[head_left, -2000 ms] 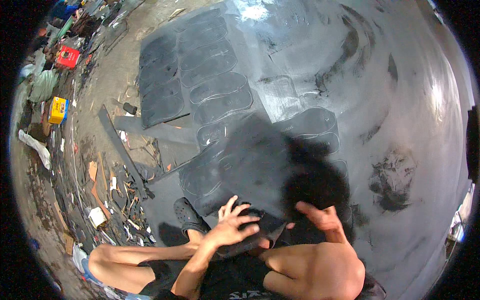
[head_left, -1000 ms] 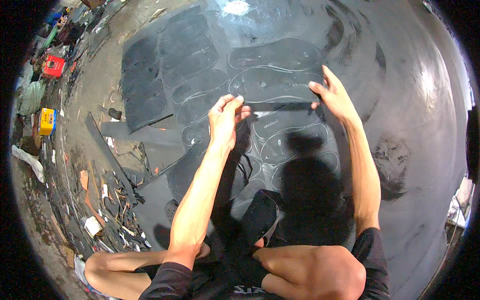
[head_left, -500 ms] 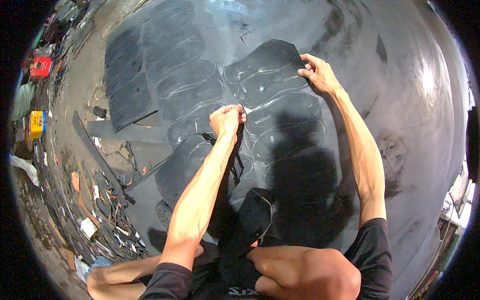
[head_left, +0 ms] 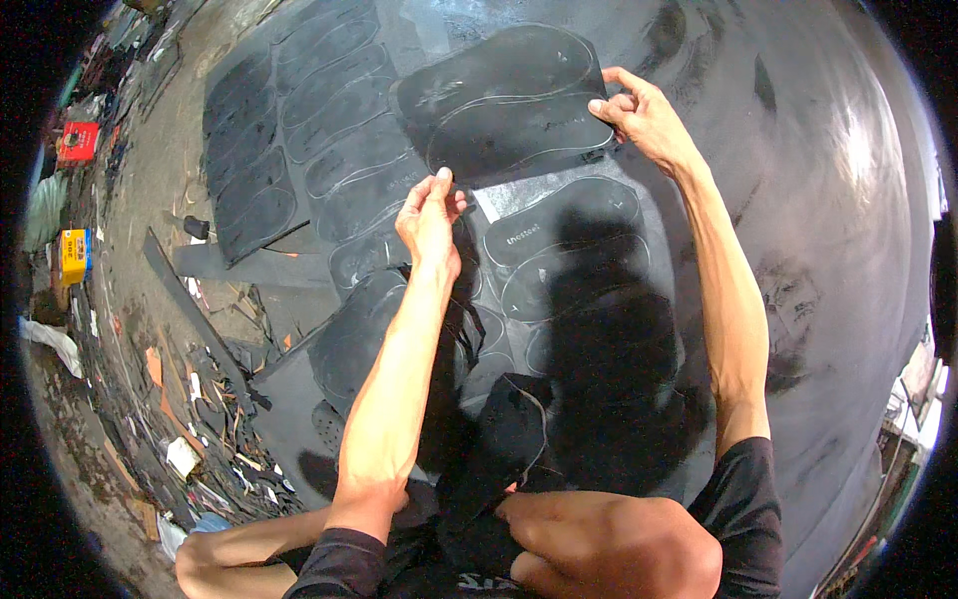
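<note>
A dark rubber sheet piece [head_left: 509, 100] marked with two curved sole outlines is raised at a tilt off the larger dark sheet. My right hand [head_left: 644, 120] pinches its right edge, thumb on top. At its lower left corner, my left hand [head_left: 432, 215] has its thumb against the edge and its fingers curled; their grip is partly hidden. Below the raised piece, a light strip of the surface shows, next to more sole outlines [head_left: 569, 225] drawn on the sheet, partly under my shadow.
Dark cut panels [head_left: 244, 150] with sole outlines lie at the far left. Long dark strips [head_left: 200, 309] and scattered scraps [head_left: 215, 399] cover the left ground. A yellow box [head_left: 75, 257] and a red box [head_left: 79, 143] stand beyond them. Black fabric [head_left: 499, 429] lies between my knees.
The marked rubber piece has come up and moved away from me and to the left, baring a light strip. My left hand has shifted up and left to its corner.
</note>
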Action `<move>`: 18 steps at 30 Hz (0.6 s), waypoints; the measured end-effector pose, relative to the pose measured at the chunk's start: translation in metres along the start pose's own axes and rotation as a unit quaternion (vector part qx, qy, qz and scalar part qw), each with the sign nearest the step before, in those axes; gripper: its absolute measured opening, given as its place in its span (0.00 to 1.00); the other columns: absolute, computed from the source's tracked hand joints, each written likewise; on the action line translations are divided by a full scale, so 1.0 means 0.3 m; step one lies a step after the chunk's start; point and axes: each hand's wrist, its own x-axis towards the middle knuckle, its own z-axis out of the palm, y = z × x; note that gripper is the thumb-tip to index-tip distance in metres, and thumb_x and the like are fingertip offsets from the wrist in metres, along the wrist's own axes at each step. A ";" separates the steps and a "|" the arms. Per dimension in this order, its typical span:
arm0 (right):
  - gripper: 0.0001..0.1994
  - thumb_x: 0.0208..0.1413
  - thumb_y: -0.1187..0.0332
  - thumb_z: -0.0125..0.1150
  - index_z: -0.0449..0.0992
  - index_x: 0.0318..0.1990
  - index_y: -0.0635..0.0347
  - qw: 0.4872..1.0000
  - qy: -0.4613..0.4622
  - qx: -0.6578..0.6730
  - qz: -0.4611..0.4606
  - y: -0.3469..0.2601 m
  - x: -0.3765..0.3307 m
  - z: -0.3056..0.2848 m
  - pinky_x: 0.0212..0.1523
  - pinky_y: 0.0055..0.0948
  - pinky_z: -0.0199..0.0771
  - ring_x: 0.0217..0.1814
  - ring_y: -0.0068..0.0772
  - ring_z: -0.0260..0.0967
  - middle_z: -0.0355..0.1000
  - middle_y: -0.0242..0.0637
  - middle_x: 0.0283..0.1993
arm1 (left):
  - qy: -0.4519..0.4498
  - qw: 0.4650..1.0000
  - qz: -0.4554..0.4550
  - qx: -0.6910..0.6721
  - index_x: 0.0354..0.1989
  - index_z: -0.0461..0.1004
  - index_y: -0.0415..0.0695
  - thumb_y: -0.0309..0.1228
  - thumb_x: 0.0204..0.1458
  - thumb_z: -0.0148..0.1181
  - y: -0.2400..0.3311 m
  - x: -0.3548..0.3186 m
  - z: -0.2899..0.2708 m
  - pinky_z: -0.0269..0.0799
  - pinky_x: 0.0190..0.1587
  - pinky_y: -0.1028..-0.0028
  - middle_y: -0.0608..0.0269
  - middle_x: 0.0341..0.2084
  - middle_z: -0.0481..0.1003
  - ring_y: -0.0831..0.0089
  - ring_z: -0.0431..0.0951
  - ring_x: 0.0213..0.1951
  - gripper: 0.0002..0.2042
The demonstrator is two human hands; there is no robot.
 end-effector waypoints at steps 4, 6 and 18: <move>0.22 0.57 0.62 0.72 0.77 0.58 0.55 0.992 -0.003 -0.117 -0.044 0.140 0.023 0.040 0.45 0.34 0.76 0.39 0.30 0.77 0.79 0.38 0.34 | 0.042 0.991 -0.058 0.113 0.44 0.80 0.30 0.25 0.53 0.73 -0.031 -0.031 -0.012 0.80 0.32 0.74 0.55 0.32 0.82 0.71 0.82 0.28 0.14; 0.22 0.57 0.62 0.72 0.78 0.57 0.55 0.994 0.004 -0.111 -0.022 0.168 0.020 0.050 0.46 0.35 0.77 0.40 0.32 0.77 0.80 0.39 0.35 | 0.050 0.989 -0.077 0.120 0.42 0.80 0.28 0.24 0.52 0.74 -0.066 -0.036 -0.020 0.82 0.30 0.73 0.53 0.31 0.83 0.70 0.83 0.27 0.13; 0.21 0.56 0.63 0.70 0.78 0.56 0.57 0.980 0.026 -0.190 -0.052 0.197 0.011 0.074 0.48 0.41 0.78 0.42 0.47 0.79 0.79 0.47 0.37 | 0.051 0.973 -0.068 0.216 0.35 0.82 0.28 0.25 0.51 0.74 -0.066 -0.035 0.007 0.83 0.30 0.73 0.52 0.27 0.83 0.68 0.84 0.26 0.10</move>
